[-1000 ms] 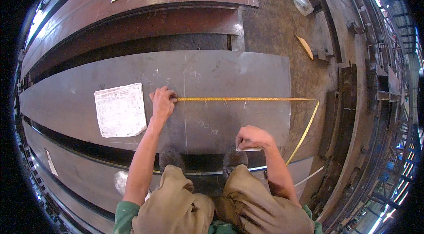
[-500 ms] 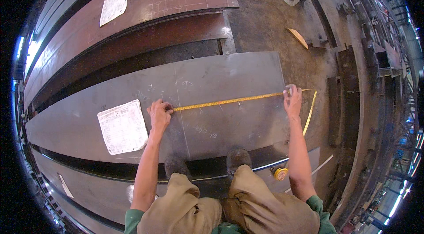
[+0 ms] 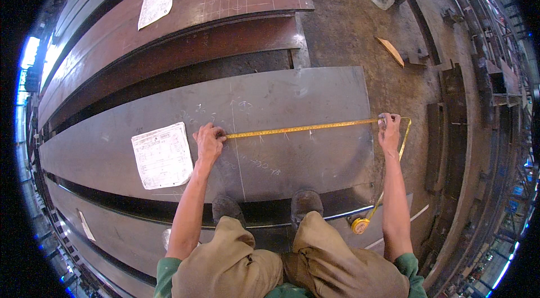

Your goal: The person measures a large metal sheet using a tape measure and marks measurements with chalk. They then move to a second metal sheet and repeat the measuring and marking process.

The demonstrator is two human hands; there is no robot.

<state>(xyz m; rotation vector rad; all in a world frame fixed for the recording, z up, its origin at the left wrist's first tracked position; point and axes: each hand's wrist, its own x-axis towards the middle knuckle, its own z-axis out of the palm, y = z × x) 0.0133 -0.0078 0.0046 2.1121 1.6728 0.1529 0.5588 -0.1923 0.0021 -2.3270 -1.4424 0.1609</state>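
Head view shows the left hand [image 3: 210,143] pinching the yellow measuring tape [image 3: 298,128], which stretches across the gray metal plate [image 3: 304,95] to the right hand [image 3: 389,132], pinching it just past the plate's right edge.

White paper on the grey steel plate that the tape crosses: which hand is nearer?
Left. The left hand, pinching the tape measure blade, is just right of the white paper; the right hand is much farther right, past the right edge of the grey steel plate.
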